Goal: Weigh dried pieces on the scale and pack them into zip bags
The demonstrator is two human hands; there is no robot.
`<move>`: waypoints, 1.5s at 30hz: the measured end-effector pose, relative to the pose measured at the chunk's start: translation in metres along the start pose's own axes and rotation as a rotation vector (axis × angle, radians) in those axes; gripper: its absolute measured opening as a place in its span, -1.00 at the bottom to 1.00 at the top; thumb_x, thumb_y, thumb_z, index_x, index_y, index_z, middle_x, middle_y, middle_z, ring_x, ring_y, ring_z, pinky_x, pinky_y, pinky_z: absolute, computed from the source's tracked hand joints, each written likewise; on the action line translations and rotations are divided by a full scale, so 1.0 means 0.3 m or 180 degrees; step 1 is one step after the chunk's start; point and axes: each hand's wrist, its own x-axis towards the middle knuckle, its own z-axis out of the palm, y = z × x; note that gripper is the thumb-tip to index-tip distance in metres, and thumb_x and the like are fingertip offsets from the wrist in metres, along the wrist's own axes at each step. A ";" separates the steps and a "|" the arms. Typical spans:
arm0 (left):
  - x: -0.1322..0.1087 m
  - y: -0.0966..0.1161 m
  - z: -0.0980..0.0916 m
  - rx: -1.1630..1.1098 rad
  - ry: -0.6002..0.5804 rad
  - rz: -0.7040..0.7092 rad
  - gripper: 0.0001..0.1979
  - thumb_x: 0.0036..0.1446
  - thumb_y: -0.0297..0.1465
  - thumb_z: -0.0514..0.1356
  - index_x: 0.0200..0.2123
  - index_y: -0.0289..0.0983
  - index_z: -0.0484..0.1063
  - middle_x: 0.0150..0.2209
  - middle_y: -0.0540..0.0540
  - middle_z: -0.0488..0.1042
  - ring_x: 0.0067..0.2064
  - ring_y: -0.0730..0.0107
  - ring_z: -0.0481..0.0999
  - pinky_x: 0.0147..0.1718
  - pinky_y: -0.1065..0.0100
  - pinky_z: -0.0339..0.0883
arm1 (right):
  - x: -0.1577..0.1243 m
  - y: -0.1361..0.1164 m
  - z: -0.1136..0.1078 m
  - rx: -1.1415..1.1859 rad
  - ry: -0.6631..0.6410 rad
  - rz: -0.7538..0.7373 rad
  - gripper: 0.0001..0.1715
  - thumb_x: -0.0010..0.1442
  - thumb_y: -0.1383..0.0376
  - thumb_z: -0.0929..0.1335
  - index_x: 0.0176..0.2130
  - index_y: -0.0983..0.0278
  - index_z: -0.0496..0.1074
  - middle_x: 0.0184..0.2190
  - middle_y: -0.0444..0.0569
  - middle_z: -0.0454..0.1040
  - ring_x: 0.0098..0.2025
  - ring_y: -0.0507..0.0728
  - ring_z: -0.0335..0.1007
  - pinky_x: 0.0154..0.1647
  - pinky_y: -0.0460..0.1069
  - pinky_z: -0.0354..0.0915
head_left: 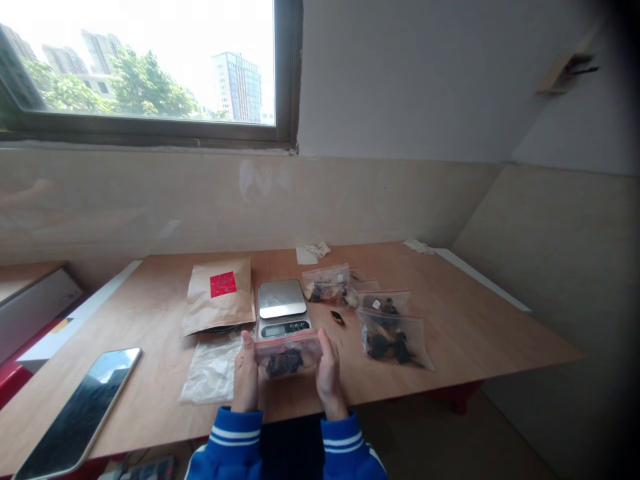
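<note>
Between my two hands a clear zip bag (289,357) with dark dried pieces inside is held up near the table's front edge. My left hand (247,373) grips its left end, thumb on top. At its right end my right hand (328,372) is closed in the same way. Just behind the bag sits a digital scale (282,300) with a bare metal plate. Flat empty-looking clear bags (210,368) lie beside my left hand. A single dark dried piece (337,318) rests right of the scale.
A brown paper bag (219,297) with a red label lies left of the scale. Several filled zip bags (395,337) are at the right. A phone (83,413) lies front left. Crumpled tissue (319,250) is at the back, below the window.
</note>
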 end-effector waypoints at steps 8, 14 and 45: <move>0.039 -0.006 -0.050 -0.0324 0.0615 -0.0219 -0.33 0.02 0.14 0.02 -0.43 -0.40 0.52 -0.47 -0.24 0.57 -0.32 0.18 0.59 -0.24 0.26 0.45 | 0.102 -0.079 -0.105 -0.0640 0.0329 -0.0715 -0.31 0.28 -0.04 0.03 -0.31 0.28 0.51 -0.30 0.08 0.54 -0.22 0.19 0.41 -0.12 0.09 0.26; 0.050 0.001 -0.048 -0.0520 0.0507 -0.0377 -0.40 0.08 0.06 0.03 -0.27 -0.38 0.51 -0.32 -0.26 0.59 -0.24 0.24 0.59 -0.21 0.29 0.43 | 0.195 -0.023 -0.186 -0.2815 0.0374 -0.1395 -0.69 0.17 0.25 0.24 -0.16 0.29 0.47 -0.16 0.10 0.49 -0.06 0.22 0.30 0.04 0.13 0.16; 0.267 -0.153 0.436 0.0583 -0.1183 0.0742 -0.31 -0.11 -0.13 0.30 0.05 -0.38 0.29 0.10 -0.39 0.32 0.16 -0.01 0.27 0.10 0.08 0.15 | 0.071 -0.290 -0.338 -0.2625 0.0362 -0.1298 -0.60 0.17 0.07 0.29 -0.12 0.26 0.48 -0.16 0.12 0.49 -0.19 0.20 0.44 -0.21 0.06 0.37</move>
